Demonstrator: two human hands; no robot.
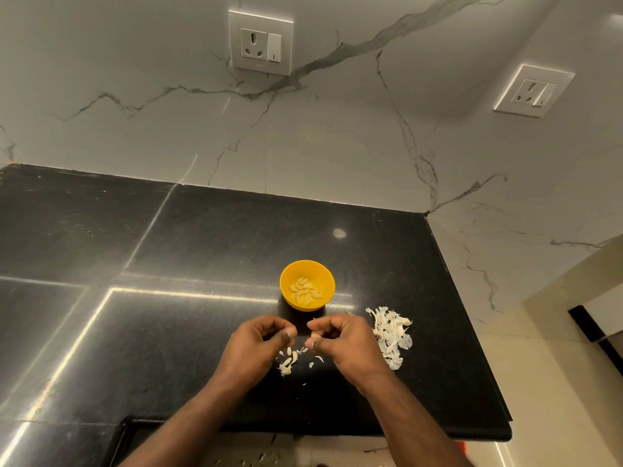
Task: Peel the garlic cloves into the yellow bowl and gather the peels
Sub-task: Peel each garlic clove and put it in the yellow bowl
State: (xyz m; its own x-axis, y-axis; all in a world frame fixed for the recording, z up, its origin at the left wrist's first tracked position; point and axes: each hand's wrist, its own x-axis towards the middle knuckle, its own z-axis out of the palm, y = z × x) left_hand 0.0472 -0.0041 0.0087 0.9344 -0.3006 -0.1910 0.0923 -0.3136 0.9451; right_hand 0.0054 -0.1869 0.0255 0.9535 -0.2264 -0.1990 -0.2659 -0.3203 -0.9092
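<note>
- The bowl [307, 285] is sitting on the black counter [202, 237] just below the middle of the frame, holding a heap of peeled cloves [305, 291].
- The left hand [258, 345] is hovering just below the bowl, lower centre, its fingers curling in; whether it is pinching a scrap of peel, I cannot tell.
- The right hand [340, 342] is hovering beside it, slightly to the right, its curled fingers and thumb gripping a small pale clove [315, 336] at its left edge.
- The two hands are nearly meeting, fingertips close together over the counter.
- Loose peel bits [288, 362] are lying on the counter under and between the hands.
- A larger peel pile [391, 335] is lying to the right of the right hand, lower right of the bowl, apart from it.
- Two sockets are showing on the marble wall [135, 96]: one [260, 42] at upper centre, the other [534, 90] at upper right.
</note>
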